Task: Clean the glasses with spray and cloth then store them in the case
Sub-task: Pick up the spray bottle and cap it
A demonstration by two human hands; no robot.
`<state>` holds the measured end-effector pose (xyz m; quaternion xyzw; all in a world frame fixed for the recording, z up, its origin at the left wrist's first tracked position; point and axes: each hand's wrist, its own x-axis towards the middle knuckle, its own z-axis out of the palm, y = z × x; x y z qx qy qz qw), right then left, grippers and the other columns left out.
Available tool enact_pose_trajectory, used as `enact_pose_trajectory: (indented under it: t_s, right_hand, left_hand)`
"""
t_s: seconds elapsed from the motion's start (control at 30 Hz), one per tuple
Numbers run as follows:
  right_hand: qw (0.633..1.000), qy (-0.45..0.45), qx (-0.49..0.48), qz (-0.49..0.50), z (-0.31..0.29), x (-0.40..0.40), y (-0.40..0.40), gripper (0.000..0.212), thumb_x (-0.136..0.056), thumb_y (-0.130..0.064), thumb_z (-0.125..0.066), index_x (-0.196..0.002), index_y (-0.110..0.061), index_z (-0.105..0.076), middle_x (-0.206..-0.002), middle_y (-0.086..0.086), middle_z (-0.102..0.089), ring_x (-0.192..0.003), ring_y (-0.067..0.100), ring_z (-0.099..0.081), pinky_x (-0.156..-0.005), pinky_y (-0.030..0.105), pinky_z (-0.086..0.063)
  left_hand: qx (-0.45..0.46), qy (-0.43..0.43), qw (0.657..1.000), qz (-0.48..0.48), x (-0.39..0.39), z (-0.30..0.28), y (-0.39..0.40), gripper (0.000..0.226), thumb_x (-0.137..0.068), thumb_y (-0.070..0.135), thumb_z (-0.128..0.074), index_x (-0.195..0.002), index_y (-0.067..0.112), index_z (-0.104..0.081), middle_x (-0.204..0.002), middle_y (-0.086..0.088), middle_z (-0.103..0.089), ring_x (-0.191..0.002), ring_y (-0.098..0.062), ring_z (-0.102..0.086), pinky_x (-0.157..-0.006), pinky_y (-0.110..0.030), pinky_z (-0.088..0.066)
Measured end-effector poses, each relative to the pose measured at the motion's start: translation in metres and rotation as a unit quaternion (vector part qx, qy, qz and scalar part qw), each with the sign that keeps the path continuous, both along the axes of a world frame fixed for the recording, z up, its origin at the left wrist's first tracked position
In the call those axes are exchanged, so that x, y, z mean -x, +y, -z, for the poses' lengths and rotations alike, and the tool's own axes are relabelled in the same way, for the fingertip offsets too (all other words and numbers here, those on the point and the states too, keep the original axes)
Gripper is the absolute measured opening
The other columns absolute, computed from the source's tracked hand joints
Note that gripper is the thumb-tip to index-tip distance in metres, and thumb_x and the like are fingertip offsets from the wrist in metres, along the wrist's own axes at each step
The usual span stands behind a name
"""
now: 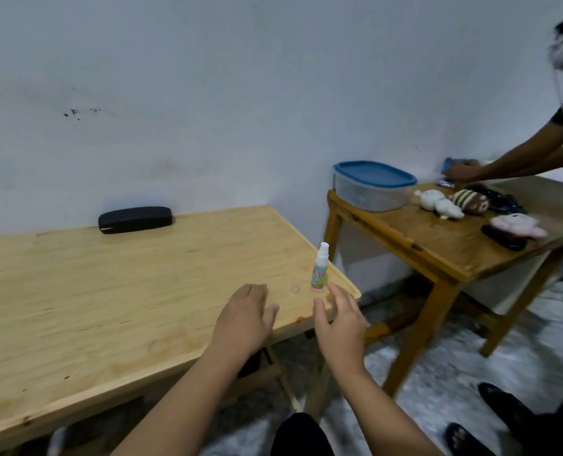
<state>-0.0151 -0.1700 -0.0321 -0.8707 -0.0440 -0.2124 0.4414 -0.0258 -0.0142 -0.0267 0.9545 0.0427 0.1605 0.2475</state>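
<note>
Pale wood lies under both hands: the left hand (pixel 245 315) hovers palm-down over the light table (pixel 109 291) with fingers relaxed and holding nothing, and the right hand (pixel 337 319) reaches forward beside it, fingers spread and loose, also empty. Just beyond the right fingertips, at about twelve o'clock from that hand, the small spray bottle (pixel 319 269) stands upright near the table's right-hand corner. A small clear cap (pixel 294 287), faint and hard to make out, sits just at nine o'clock of the bottle. Farther out, at about ten o'clock from the hands and well apart from them, the black case (pixel 135 219) lies closed against the wall. Neither the glasses nor a cloth can be seen anywhere; they may be inside the case, but that cannot be told.

The likely trouble is the bottle: it is narrow, tall and close to the table's edge, so a hurried or glancing reach could tip it over or knock it to the floor. The clear cap could also be brushed off unnoticed.

The bottle's label is green with reddish lettering, too blurred to read; no brand is legible on the case.

At two o'clock stands a darker wooden table (pixel 438 245) with a blue-lidded container (pixel 373 185) and several plush toys (pixel 441 204), where another person's arm (pixel 516 159) reaches in.
</note>
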Motion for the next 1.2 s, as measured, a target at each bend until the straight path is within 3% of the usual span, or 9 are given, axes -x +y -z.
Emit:
enact_pose_trajectory:
  t_s: [0.17,0.3,0.57,0.7,0.83,0.97,1.03,1.1,1.2]
  right_hand:
    - [0.996,0.032,-0.085,0.017,-0.005,-0.029,-0.001,0.049,-0.089,-0.028,-0.062,-0.135,-0.015,-0.049,-0.131,0.006,-0.055,-0.121,0.021,-0.053,-0.1,0.044,-0.047]
    - [0.995,0.031,-0.092,-0.012,-0.011,-0.044,0.001,0.052,-0.086,-0.027,-0.066,-0.134,-0.016,-0.05,-0.128,0.004,-0.059,-0.118,0.018,-0.054,-0.101,0.041,-0.046]
    - [0.99,0.034,-0.129,-0.05,-0.015,-0.055,0.004,0.041,-0.088,-0.014,-0.064,-0.128,-0.016,-0.057,-0.118,0.001,-0.065,-0.105,0.01,-0.06,-0.096,0.035,-0.052]
    - [0.987,0.025,-0.144,-0.072,-0.012,-0.057,0.002,0.045,-0.088,-0.013,-0.064,-0.131,-0.018,-0.054,-0.112,-0.009,-0.062,-0.106,0.009,-0.061,-0.094,0.038,-0.053]
    - [0.988,-0.01,-0.119,-0.096,-0.009,-0.058,-0.001,0.052,-0.09,-0.017,-0.061,-0.137,-0.033,-0.045,-0.118,-0.006,-0.061,-0.104,0.012,-0.063,-0.084,0.04,-0.058]
    - [0.989,-0.05,-0.065,-0.125,-0.011,-0.055,-0.004,0.049,-0.092,-0.018,-0.058,-0.138,-0.027,-0.045,-0.105,-0.01,-0.057,-0.096,0.013,-0.061,-0.082,0.038,-0.057]
    - [0.986,-0.071,-0.03,-0.146,-0.012,-0.053,-0.004,0.049,-0.093,-0.019,-0.056,-0.14,-0.024,-0.044,-0.112,-0.002,-0.06,-0.098,0.005,-0.056,-0.086,0.02,-0.051]
    - [0.983,-0.083,-0.002,-0.164,-0.013,-0.053,0.0,0.049,-0.094,-0.022,-0.054,-0.141,-0.026,-0.041,-0.111,0.0,-0.06,-0.094,0.002,-0.053,-0.08,0.011,-0.043]
    - [0.978,-0.101,0.013,-0.183,-0.014,-0.053,0.007,0.049,-0.093,-0.024,-0.051,-0.141,-0.027,-0.04,-0.094,-0.005,-0.053,-0.084,-0.004,-0.05,-0.069,0.005,-0.038]
  left_hand:
    - [-0.027,-0.013,1.0,0.01,-0.001,0.009,0.002,0.047,-0.094,0.042,-0.038,-0.133,0.018,-0.043,-0.14,0.001,-0.042,-0.127,-0.015,-0.038,-0.104,-0.024,-0.03]
    - [-0.051,-0.006,0.999,0.004,-0.002,0.01,0.0,0.049,-0.095,0.043,-0.034,-0.136,0.018,-0.04,-0.142,0.001,-0.039,-0.129,-0.015,-0.035,-0.107,-0.026,-0.028]
    - [0.056,-0.011,0.998,0.03,-0.028,-0.003,-0.021,0.047,-0.086,0.037,-0.056,-0.131,0.029,-0.044,-0.131,0.002,-0.054,-0.119,-0.016,-0.049,-0.098,-0.029,-0.039]
    - [0.079,-0.022,0.996,0.042,-0.042,-0.004,-0.031,0.034,-0.087,0.032,-0.057,-0.12,0.028,-0.056,-0.115,0.001,-0.065,-0.106,-0.017,-0.057,-0.09,-0.028,-0.045]
    - [0.153,-0.05,0.987,0.006,-0.046,-0.007,-0.032,0.024,-0.087,0.027,-0.059,-0.11,0.024,-0.062,-0.102,0.005,-0.069,-0.09,-0.008,-0.061,-0.083,-0.022,-0.047]
    - [0.309,-0.11,0.944,-0.039,-0.048,-0.026,-0.025,0.019,-0.086,0.024,-0.061,-0.105,0.024,-0.062,-0.094,0.007,-0.068,-0.087,-0.005,-0.061,-0.072,-0.011,-0.041]
    - [0.415,-0.119,0.901,-0.038,-0.052,-0.037,-0.021,0.013,-0.086,0.025,-0.062,-0.099,0.026,-0.062,-0.092,0.005,-0.07,-0.089,-0.008,-0.065,-0.078,-0.018,-0.047]
    - [0.5,-0.117,0.858,-0.016,-0.054,-0.047,-0.019,0.009,-0.087,0.024,-0.061,-0.095,0.028,-0.063,-0.092,0.001,-0.071,-0.088,-0.01,-0.067,-0.082,-0.025,-0.05]
    - [0.527,-0.132,0.839,0.014,-0.054,-0.056,-0.017,0.012,-0.087,0.02,-0.062,-0.098,0.022,-0.066,-0.094,-0.003,-0.071,-0.087,-0.012,-0.068,-0.081,-0.022,-0.053]
